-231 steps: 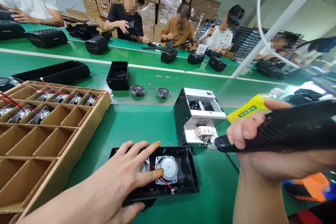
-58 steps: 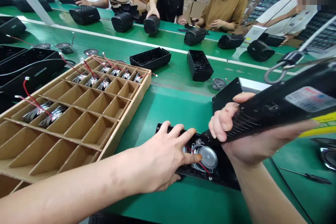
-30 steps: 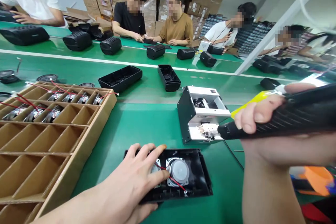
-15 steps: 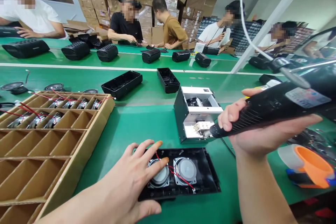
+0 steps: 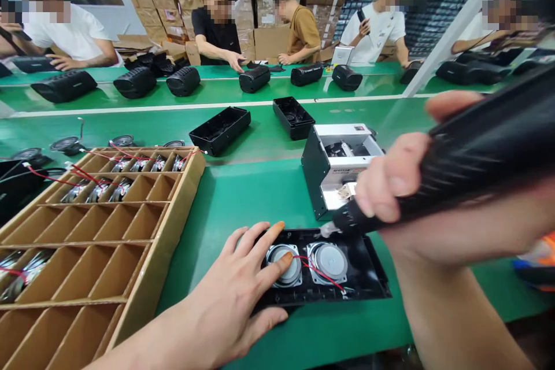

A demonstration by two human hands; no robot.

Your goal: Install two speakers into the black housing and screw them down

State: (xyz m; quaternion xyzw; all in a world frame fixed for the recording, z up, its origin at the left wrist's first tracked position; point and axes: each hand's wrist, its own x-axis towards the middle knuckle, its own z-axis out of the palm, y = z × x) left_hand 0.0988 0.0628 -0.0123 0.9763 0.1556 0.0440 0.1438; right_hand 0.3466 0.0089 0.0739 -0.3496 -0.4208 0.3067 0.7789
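Observation:
A black speaker panel [image 5: 368,280] lies on the green table in front of me, with two round speaker drivers [image 5: 330,263] set in it. Red wires [image 5: 323,274] run across them to a small white connector. My left hand [image 5: 243,286] rests with spread fingers on the panel's left end, fingertips over the left driver. A black electric screwdriver [image 5: 489,144] is gripped in my right hand [image 5: 429,237]. Its pale tip [image 5: 329,229] is over the panel's far edge, above the right driver; whether it touches is unclear. Motion blurs this hand and tool.
A silver and black screw feeder [image 5: 314,179] stands just behind the panel. On the left is a divided cardboard tray [image 5: 182,208] holding several drivers. Two open black housings [image 5: 221,130] lie beyond. Co-workers [image 5: 217,29] sit across the bench, behind a row of black speakers [image 5: 184,81].
My right hand has brought the screwdriver from the screw feeder down and toward me, its tip now over the panel. My left hand stays on the panel. The view has shifted slightly.

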